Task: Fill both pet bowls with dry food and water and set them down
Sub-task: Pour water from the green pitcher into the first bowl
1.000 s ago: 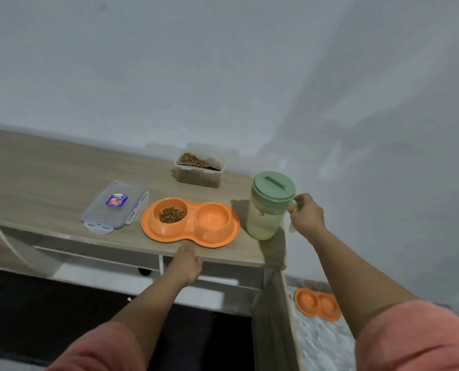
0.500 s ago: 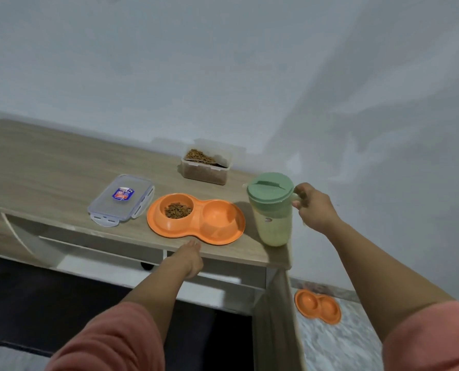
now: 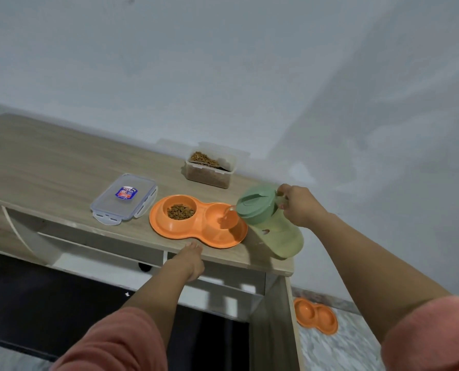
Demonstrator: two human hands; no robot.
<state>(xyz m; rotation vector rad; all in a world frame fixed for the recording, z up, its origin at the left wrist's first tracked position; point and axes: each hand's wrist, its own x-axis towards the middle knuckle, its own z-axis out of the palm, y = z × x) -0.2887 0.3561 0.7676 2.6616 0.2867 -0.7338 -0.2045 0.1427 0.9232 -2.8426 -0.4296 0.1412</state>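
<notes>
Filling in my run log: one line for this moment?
step: pouring water | right hand: tilts green pitcher | left hand: on desk edge | double bowl: kibble left, water entering right

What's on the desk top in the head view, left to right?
Clear lid → orange double bowl, kibble in its left well, water going into the right → green pitcher, tilted, held by the right hand. Kibble container sits behind the bowl, so unordered.

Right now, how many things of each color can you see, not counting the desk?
Orange: 2, the double bowl on the desk and the double bowl on the floor
Green: 1, the pitcher
Clear: 2, the food container and its lid
Total: 5
</notes>
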